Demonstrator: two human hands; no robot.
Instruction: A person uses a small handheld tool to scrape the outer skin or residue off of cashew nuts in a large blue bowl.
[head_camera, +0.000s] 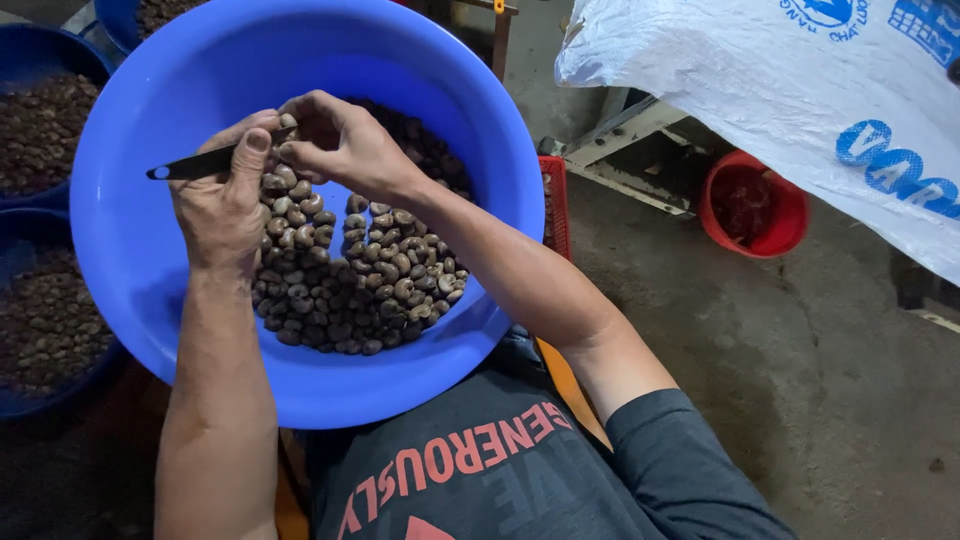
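While the left hand (222, 205) clamps a slim dark knife (190, 165), right hand (340, 140) fingertips pinch 1 small, hard, probably slippery nut (288, 121) above the basin's (140, 260) far edge.

Big blue basin (140, 250): smooth plastic w/ a soft sheen. Nuts (350, 280) in it: hard, mottled brown-grey shells, dull, some w/ slight gloss. Blade (195, 165) in left hand (222, 205): dark, matt, prob. metal. White sack (780, 110): woven plastic, crinkly. Red tub (755, 210): plastic. Floor (800, 350): rough concrete, stained. T-shirt (520, 470): matt cotton-type cloth.
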